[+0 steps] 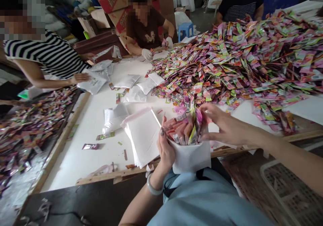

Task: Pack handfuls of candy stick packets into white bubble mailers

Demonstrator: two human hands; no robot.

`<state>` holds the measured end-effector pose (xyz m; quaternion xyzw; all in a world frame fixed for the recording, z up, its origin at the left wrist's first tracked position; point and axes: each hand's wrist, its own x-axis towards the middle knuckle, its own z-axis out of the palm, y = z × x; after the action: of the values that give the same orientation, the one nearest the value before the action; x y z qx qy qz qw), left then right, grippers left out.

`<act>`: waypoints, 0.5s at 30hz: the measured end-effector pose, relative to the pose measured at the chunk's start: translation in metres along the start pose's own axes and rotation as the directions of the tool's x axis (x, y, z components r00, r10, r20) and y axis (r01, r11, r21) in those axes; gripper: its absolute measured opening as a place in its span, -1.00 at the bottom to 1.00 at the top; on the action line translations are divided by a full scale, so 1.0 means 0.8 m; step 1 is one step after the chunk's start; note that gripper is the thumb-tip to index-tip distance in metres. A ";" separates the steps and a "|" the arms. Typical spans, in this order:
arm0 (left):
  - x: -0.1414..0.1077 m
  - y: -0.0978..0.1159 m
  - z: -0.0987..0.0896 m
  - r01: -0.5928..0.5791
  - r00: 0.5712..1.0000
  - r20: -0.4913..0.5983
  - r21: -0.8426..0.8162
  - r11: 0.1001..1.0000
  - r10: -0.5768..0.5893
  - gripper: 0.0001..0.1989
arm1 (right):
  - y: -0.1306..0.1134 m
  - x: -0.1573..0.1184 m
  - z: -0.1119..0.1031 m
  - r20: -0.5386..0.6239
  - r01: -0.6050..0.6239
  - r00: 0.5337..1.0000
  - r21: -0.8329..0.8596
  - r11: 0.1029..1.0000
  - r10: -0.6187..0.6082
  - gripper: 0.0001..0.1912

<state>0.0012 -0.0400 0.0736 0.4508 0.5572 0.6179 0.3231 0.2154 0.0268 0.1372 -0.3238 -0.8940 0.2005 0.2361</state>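
A white bag [193,157] stands upright at the table's front edge, its open top full of small colourful packets [180,130]. My left hand [166,147] is wrapped round the bag's left side, fingers pressed against it and the packets. At the right of the opening, my right hand [219,123] has its fingers curved around packets at the top; its fingertips are partly hidden. Beside the bag on the left lies a stack of flat white bags [143,136]. Behind it rises a large heap of the same small packets [227,64].
Filled white bags [126,81] and loose packets lie on the white table [73,165], which has a wooden rim. Three people work around it, one in stripes [50,56] handling a white bag. Another packet pile [47,121] is at the left. A plastic crate [290,185] stands low at the right.
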 end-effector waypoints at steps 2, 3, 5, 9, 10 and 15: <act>-0.012 0.001 -0.004 0.013 1.000 0.003 0.014 1.000 -0.013 -0.37 | -0.011 -0.004 0.003 0.189 0.038 0.981 0.082 0.996 -0.053 -0.65; -0.017 0.002 -0.005 0.021 0.999 0.038 0.014 1.000 -0.021 -0.37 | -0.017 -0.007 0.005 0.255 0.054 0.964 0.084 0.995 -0.074 -0.66; -0.024 0.006 -0.007 0.036 0.995 0.095 -0.013 0.999 -0.035 -0.37 | -0.028 -0.009 0.006 0.303 0.078 0.950 0.015 0.997 -0.079 -0.57; -0.028 0.012 -0.012 -0.001 0.996 0.088 -0.049 0.999 0.005 -0.39 | -0.028 -0.010 -0.002 0.283 0.074 0.958 -0.119 0.990 -0.038 -0.35; -0.030 0.012 -0.013 -0.018 0.994 0.111 -0.039 0.999 0.022 -0.41 | -0.025 -0.009 -0.004 0.296 0.082 0.954 -0.118 0.990 -0.044 -0.35; -0.040 0.003 -0.019 0.045 0.998 0.042 -0.132 0.990 -0.040 -0.35 | -0.018 -0.013 -0.015 0.141 0.169 0.979 -0.150 0.974 -0.148 -0.42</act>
<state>0.0001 -0.0750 0.0704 0.4286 0.5178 0.6375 0.3764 0.2219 0.0124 0.1508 -0.2557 -0.9437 0.1283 0.1660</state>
